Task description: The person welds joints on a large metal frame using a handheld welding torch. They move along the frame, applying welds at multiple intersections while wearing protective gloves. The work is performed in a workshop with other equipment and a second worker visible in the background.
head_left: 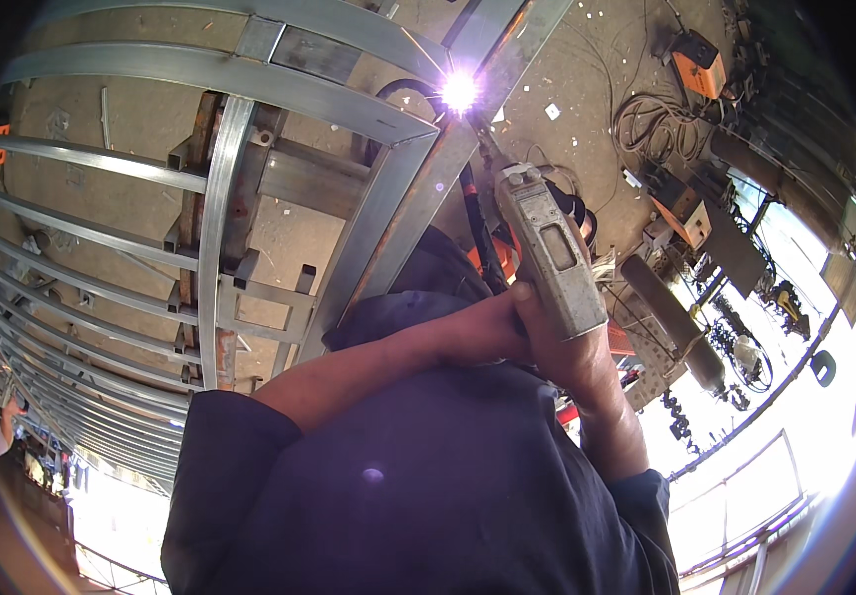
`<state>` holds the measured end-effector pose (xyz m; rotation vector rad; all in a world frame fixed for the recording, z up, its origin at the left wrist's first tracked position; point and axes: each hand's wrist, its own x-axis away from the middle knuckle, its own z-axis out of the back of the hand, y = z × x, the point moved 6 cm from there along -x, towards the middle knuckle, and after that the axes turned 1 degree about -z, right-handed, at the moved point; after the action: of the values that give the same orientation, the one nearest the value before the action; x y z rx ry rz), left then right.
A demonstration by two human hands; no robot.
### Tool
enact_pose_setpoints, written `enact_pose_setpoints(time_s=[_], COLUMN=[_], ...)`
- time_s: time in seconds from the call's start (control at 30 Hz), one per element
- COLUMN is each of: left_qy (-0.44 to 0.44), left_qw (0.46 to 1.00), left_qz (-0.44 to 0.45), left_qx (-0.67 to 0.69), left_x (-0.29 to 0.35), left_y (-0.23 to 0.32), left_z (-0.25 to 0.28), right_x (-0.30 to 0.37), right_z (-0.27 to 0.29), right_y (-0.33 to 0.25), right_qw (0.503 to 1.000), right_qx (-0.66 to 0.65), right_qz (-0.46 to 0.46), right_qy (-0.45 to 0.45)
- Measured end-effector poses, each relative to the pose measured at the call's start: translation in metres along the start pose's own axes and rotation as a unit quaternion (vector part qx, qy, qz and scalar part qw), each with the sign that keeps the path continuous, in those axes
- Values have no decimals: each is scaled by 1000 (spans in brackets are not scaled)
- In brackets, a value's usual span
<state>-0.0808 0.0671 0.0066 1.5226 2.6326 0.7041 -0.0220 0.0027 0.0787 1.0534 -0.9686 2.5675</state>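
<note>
My right hand [559,349] holds a grey, boxy welding torch [550,248] with a long recess in its side. Its narrow front end reaches up to a glaring arc [460,91] that throws sparks. The arc burns at a corner joint of a steel frame [388,213] made of shiny rectangular tubes. My left forearm crosses in front of my body, and my left hand [495,327] rests against the right hand beside the torch's rear; its fingers are hidden. The glare covers the joint itself.
Long parallel steel bars [81,253] fill the left side. Coiled cable [654,124] and an orange-and-black machine [698,67] lie on the floor at the far right. A dark gas cylinder [674,322] is nearer on the right. Another person's hand [13,409] shows at the left edge.
</note>
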Motion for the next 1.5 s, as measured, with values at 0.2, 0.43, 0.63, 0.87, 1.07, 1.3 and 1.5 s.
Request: enact_pose_setpoints(time_s=[0.2, 0.43, 0.63, 0.87, 1.07, 1.3, 1.5], left_qy=[5, 12, 7, 38, 63, 146, 317], left_qw=[1000, 999, 999, 995, 966, 946, 895], left_qz=[7, 39, 33, -73, -181, -192, -199], left_qx=[10, 30, 6, -49, -174, -219, -242], left_x=[-1, 1, 0, -13, -25, -16, 19], left_y=[-2, -5, -10, -11, 32, 91, 110], left_z=[0, 0, -1, -9, -26, -38, 9], right_x=[-2, -1, 3, 11, 1, -19, -51], right_z=[0, 1, 5, 23, 51, 94, 120], right_y=[2, -6, 1, 26, -6, -64, -134], right_qw=[999, 1000, 999, 992, 987, 967, 911], right_qx=[19, -7, 2, -36, -133, -3, 127], right_qz=[-26, 22, 50, 120, 89, 252, 391], right_qy=[-43, 6, -16, -9, -18, -48, -25])
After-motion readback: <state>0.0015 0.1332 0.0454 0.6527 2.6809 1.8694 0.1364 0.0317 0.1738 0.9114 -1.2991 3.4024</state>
